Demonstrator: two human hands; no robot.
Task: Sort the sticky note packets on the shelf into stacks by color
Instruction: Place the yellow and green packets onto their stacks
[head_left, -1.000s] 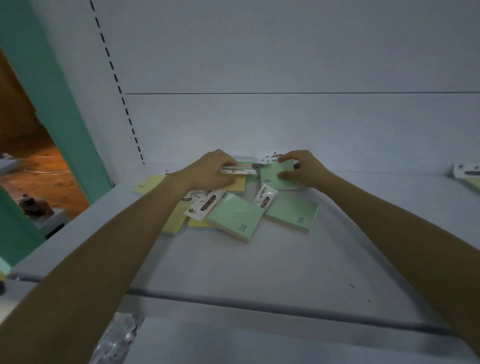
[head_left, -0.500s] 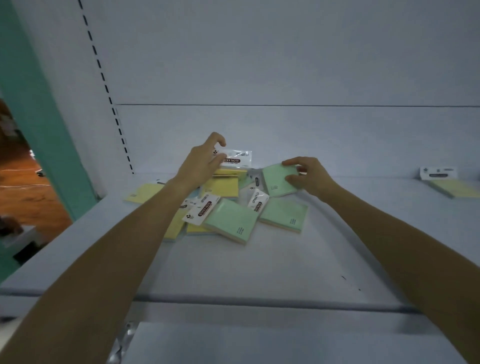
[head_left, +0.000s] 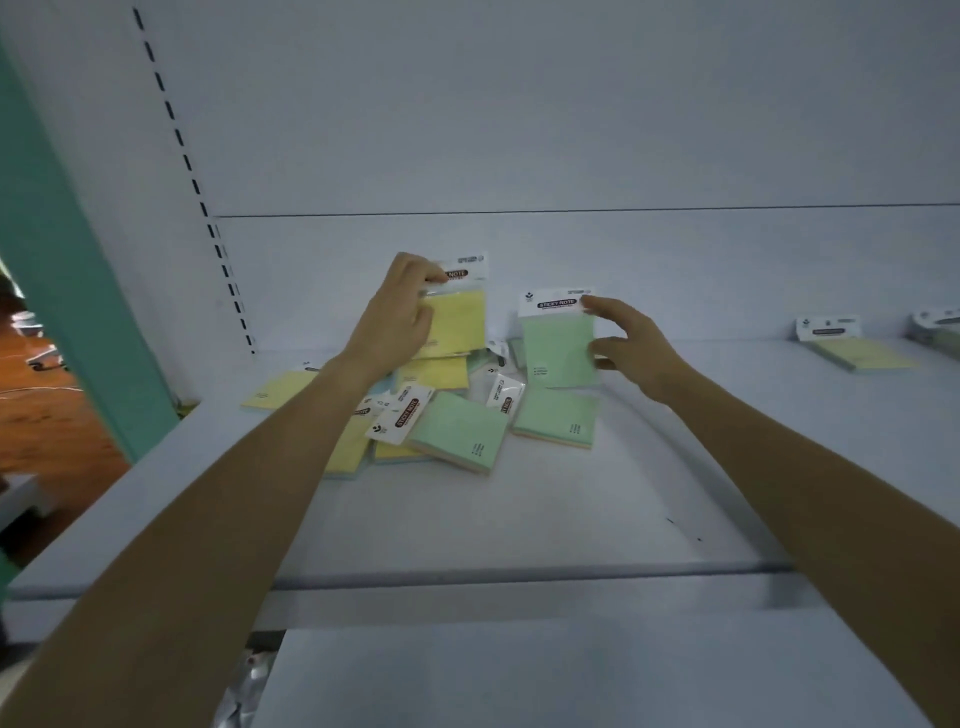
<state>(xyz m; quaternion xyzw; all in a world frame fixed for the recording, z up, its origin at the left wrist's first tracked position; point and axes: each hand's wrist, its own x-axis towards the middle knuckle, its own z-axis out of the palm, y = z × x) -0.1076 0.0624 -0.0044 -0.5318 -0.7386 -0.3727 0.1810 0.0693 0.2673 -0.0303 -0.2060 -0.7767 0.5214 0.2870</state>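
Holding one packet apiece above the pile (head_left: 447, 415), the hands are both busy in the head view. The left hand (head_left: 400, 317) pinches a yellow packet (head_left: 460, 322) by its white header, upright, long axis vertical. The right hand (head_left: 631, 343) grips a green packet (head_left: 558, 351) along its right edge, also upright. Both hang just over the mixed heap at the back of the shelf (head_left: 519, 519), yellow ones lying more to the left, green to the right. A yellow stack (head_left: 857, 353) sits well apart on the right, nearer the right hand, so I judge the yellow packet must cross over to reach it
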